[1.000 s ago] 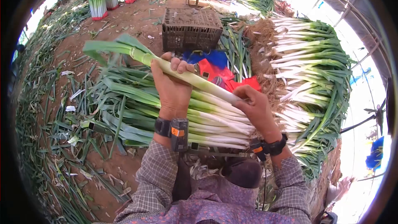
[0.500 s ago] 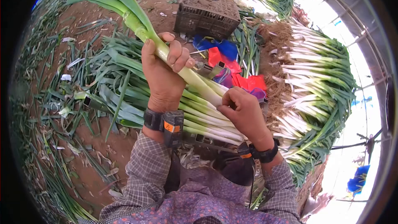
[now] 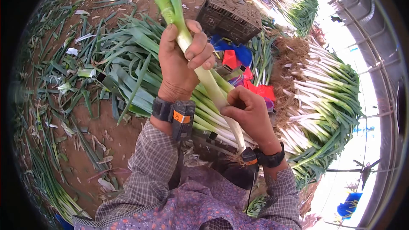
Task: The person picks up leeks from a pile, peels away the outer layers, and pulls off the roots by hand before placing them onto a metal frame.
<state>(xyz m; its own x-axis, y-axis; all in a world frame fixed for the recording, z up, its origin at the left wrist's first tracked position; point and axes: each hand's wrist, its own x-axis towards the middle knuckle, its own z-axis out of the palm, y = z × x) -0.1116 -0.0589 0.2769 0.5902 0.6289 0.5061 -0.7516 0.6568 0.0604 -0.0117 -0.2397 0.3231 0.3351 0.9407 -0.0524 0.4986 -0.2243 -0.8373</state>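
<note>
My left hand point(image 3: 183, 57) is wrapped around the stalk of a thick green onion point(image 3: 206, 80), which is tilted with its green top away from me. The lower white end points toward my lap, with stringy roots point(image 3: 235, 156) near my right wrist. Thumb and forefinger of my right hand point(image 3: 248, 113) are pinched together against the stalk's white part; whether they grip only an outer layer cannot be seen. Beneath both hands lies a pile of green onions point(image 3: 213, 123), white stems to the right and leaves point(image 3: 132, 76) to the left.
A large stack of green onions point(image 3: 324, 98) lies on the right, roots facing inward. Beyond my hands stand a dark plastic crate point(image 3: 230, 15) and red plastic point(image 3: 265, 91). Leaf scraps litter the soil point(image 3: 100, 138) at left. A metal frame end point(image 3: 101, 78) protrudes beside the leaves.
The held green onion is more upright, and its lower end with roots now shows below my right hand. My view has shifted slightly. Both hands keep their hold.
</note>
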